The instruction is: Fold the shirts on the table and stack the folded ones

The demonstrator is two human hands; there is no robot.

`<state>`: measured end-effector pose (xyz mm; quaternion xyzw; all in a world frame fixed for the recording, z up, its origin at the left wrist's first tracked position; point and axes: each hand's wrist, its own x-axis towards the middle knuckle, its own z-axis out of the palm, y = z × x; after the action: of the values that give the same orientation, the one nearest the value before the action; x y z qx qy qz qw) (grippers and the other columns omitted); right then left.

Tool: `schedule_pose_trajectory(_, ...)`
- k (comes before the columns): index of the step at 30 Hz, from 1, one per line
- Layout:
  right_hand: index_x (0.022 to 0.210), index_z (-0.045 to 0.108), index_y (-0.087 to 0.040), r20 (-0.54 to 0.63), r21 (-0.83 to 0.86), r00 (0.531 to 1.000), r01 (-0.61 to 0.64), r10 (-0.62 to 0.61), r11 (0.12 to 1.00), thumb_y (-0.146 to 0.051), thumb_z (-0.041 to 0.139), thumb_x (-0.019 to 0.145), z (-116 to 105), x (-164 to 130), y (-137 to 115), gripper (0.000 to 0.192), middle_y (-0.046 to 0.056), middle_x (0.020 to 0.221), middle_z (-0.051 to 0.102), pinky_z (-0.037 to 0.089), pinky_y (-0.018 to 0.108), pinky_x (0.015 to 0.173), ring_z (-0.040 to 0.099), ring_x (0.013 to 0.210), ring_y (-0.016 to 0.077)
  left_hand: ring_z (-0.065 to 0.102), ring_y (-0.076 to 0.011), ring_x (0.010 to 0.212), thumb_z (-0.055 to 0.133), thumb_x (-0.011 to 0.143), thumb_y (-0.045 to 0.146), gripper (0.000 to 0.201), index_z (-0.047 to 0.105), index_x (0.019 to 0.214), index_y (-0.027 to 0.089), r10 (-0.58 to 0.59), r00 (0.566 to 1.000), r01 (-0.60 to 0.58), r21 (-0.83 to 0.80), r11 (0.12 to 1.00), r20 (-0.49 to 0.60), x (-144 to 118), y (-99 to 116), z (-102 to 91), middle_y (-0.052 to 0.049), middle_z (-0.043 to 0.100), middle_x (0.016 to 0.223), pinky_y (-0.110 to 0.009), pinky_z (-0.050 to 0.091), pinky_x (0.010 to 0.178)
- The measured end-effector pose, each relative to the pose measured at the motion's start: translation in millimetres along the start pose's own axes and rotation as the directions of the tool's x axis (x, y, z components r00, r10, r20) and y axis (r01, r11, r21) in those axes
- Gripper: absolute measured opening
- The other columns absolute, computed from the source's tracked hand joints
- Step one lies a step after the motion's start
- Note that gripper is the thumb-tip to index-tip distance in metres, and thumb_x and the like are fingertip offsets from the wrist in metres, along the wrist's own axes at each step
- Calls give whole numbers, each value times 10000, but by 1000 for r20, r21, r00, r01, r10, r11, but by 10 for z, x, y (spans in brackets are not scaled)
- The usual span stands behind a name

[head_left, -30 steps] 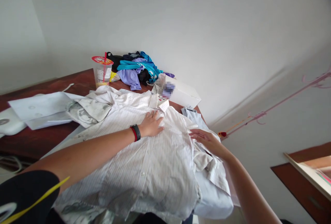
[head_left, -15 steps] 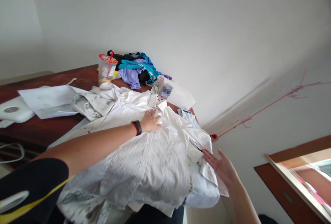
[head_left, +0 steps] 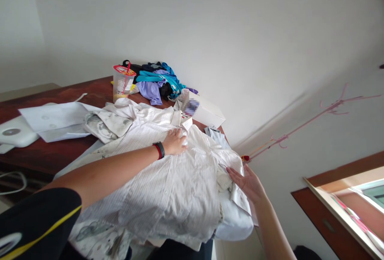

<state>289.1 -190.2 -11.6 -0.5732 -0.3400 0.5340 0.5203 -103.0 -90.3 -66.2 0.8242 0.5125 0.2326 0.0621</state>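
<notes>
A white striped button-up shirt (head_left: 180, 176) lies spread across the table, its collar toward the far side and its lower edge hanging over the front. Just below the collar, my left hand (head_left: 174, 142) rests on the shirt front with curled fingers, a bunched bit of cloth at the fingertips. My right hand (head_left: 247, 182) is open, fingers stretched out beside the sleeve (head_left: 232, 158) at the table's right end. Under the shirt, pale patterned cloth (head_left: 102, 232) and light-blue cloth (head_left: 235, 220) stick out.
On the dark wooden table (head_left: 99, 86) stand a plastic cup (head_left: 122, 86) with a red straw and a white box (head_left: 207, 110). Behind is a heap of coloured clothes (head_left: 162, 80). White paper (head_left: 57, 118) covers part of a white device (head_left: 18, 132). A pink coat stand (head_left: 312, 120) leans rightward.
My right hand has moved left and slightly up, closer over the sleeve. My left hand stays in place on the shirt. The view has shifted slightly.
</notes>
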Motion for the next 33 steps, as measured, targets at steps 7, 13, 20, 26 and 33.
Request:
schedule_pose_trajectory(7,1205,481,-261,-255,324,947,-108,197,940,-336,670,903,-6,108,-55,364,97,1140,619,654,515,858,779,983,315,354,-466,1451,591,941,473,558,617,1404,164,1,1000,-1,-9,1000,19,20,-13,11,-225,385,1619,-631,220,1167)
schedule_pose_trajectory(13,1111,523,-223,-274,276,941,-123,200,953,-208,560,954,-197,183,55,162,101,1066,728,681,372,767,790,933,253,346,-467,1450,593,957,465,557,612,1415,149,3,1000,-3,-9,1000,22,23,-14,11,-235,380,1611,-622,212,1163)
schedule_pose_trajectory(20,907,631,-197,-342,125,931,-87,125,988,-119,558,872,-213,196,128,112,79,953,784,659,292,732,788,844,198,346,-458,1443,595,969,474,551,609,1415,150,5,1000,-5,4,1000,17,18,-7,10,-246,379,1608,-608,216,1153)
schedule_pose_trajectory(26,964,716,-193,-504,-139,842,141,-193,980,-287,774,734,21,210,-100,256,66,1062,788,620,280,724,750,1004,238,340,-484,1453,593,977,470,559,601,1419,129,14,999,-15,9,1000,29,22,-19,24,-267,356,1618,-632,213,1158)
schedule_pose_trajectory(33,1383,657,-214,39,-764,592,537,-805,358,-488,586,950,969,-316,-220,517,122,1332,709,557,467,1006,652,1239,307,257,-446,1542,528,1026,480,587,492,1525,174,200,978,-192,-117,974,60,63,-27,-71,-208,288,1685,-632,223,1207)
